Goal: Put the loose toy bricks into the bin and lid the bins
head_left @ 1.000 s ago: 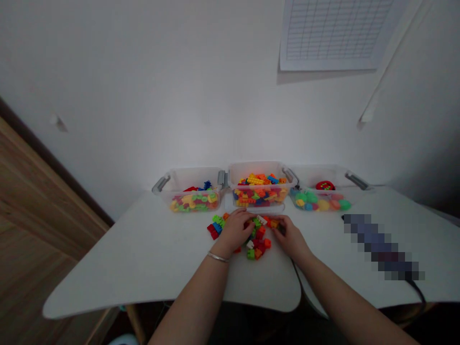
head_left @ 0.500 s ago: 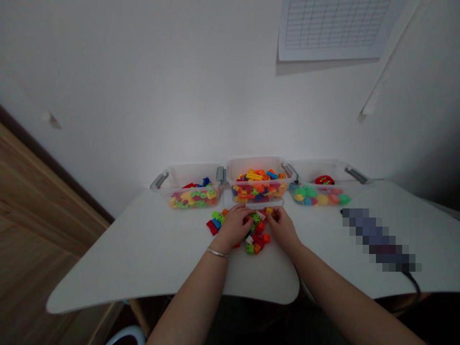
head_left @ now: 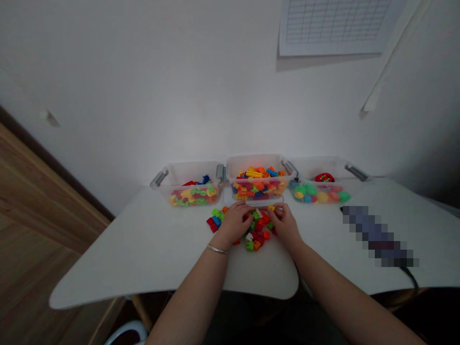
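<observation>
Fingers (head_left: 245,210) of the left hand (head_left: 234,224) half curled, tips down on the pile, bracelet (head_left: 217,249) on that wrist. Right hand (head_left: 283,223) much the same, tips just beside a yellow brick (head_left: 271,207) at the pile's far side. Grip on any brick: cannot tell, fingertips lost among the bricks from this view.

Pile (head_left: 259,229) of loose bricks mid-tabletop (head_left: 151,244), between and under both hands, just in front of the middle bin (head_left: 255,163). Small red, blue and green cluster (head_left: 215,220) just left of the left hand. Three clear bins along the far edge: left bin (head_left: 190,171) with mixed pieces, middle bin heaped with bricks, right bin (head_left: 321,165) with round pieces.

Step in hand, by the look of it: picking through the loose pile. Next move calls for a firm pinch on a single brick, clear of its neighbours.
</observation>
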A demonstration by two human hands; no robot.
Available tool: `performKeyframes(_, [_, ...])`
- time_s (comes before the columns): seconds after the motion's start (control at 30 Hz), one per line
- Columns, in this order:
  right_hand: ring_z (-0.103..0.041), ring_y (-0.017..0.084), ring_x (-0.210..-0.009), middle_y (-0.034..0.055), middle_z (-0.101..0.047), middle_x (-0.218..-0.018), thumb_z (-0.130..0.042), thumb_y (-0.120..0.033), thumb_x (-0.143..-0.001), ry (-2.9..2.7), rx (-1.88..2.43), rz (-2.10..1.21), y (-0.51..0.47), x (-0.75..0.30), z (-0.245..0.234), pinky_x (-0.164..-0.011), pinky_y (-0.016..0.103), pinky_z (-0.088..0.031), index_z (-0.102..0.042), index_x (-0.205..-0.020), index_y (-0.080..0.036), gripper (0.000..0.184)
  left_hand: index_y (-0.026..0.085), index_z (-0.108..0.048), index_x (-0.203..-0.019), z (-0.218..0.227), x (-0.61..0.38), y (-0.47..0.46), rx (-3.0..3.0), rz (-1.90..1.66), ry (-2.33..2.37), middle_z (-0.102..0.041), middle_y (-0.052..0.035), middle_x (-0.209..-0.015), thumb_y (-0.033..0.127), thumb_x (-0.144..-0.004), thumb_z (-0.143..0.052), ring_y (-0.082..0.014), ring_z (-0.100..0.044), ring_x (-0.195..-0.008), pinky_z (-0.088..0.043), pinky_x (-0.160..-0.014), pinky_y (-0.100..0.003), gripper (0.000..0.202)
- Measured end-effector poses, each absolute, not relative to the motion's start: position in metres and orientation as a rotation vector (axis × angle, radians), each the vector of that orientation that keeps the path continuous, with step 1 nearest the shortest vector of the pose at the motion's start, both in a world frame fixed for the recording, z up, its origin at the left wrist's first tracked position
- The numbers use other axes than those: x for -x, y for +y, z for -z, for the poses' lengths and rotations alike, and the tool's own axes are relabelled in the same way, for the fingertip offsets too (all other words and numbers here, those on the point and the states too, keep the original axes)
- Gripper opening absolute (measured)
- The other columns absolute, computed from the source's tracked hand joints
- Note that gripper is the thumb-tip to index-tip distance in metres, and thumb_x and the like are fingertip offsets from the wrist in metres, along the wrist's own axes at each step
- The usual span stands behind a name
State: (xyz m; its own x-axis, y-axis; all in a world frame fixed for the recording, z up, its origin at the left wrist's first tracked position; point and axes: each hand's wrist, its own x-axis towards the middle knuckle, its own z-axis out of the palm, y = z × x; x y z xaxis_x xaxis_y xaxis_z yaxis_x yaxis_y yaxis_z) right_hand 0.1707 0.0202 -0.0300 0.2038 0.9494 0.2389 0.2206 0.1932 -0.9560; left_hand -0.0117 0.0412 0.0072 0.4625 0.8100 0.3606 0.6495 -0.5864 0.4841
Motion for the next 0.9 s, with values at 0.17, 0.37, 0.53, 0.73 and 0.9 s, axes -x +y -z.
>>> performKeyframes(0.17, [-0.060,0.019,-0.077,0.0051,-0.063,-0.088,-0.060,-0.046,-0.077,-1.343,1.323,-0.493,0.017,-0.175,0.019,-0.072,0.035,-0.052,-0.057,-0.093,-0.021,0.031,0.021,-0.066,-0.112,-0.008,0.012,0.040,-2.426,-0.842,1.239,-0.068,-0.0037,-0.114,0.021,-0.085,-0.052,-0.0207,-0.050,-0.121,-0.035,-0.110,-0.039,0.031])
performKeyframes(0.37, [-0.061,0.018,-0.082,0.0065,-0.064,-0.095,-0.060,-0.045,-0.077,-1.242,1.144,-0.285,0.041,-0.190,-0.030,-0.070,0.032,-0.051,-0.056,-0.100,-0.020,0.034,0.022,-0.066,-0.112,-0.009,0.014,0.040,-2.420,-0.824,1.229,-0.068,-0.0029,-0.114,0.022,-0.085,-0.051,-0.0208,-0.049,-0.121,-0.035,-0.109,-0.039,0.031])
performKeyframes(0.53, [-0.064,0.020,-0.080,0.0047,-0.067,-0.084,-0.062,-0.045,-0.076,-1.270,1.170,-0.269,0.084,-0.207,-0.075,-0.076,0.037,-0.051,-0.056,-0.095,-0.022,0.030,0.022,-0.066,-0.113,-0.008,0.016,0.041,-2.414,-0.820,1.236,-0.068,-0.0029,-0.114,0.021,-0.084,-0.052,-0.0207,-0.049,-0.121,-0.036,-0.109,-0.038,0.032])
performKeyframes(0.73, [-0.061,0.022,-0.073,0.0039,-0.065,-0.079,-0.066,-0.040,-0.068,-1.374,1.382,-0.158,0.122,-0.220,-0.087,-0.073,0.040,-0.050,-0.052,-0.079,-0.026,0.023,0.021,-0.066,-0.112,-0.007,0.016,0.041,-2.427,-0.845,1.212,-0.068,-0.0038,-0.112,0.020,-0.085,-0.052,-0.0205,-0.050,-0.120,-0.037,-0.109,-0.038,0.031])
performKeyframes(0.9, [-0.057,0.020,-0.065,0.0009,-0.062,-0.071,-0.069,-0.034,-0.064,-1.401,1.530,-0.074,0.138,-0.228,-0.078,-0.075,0.044,-0.048,-0.054,-0.078,-0.025,0.022,0.022,-0.066,-0.112,-0.005,0.015,0.042,-2.416,-0.851,1.212,-0.068,-0.0038,-0.112,0.020,-0.085,-0.052,-0.0206,-0.050,-0.120,-0.036,-0.109,-0.039,0.031])
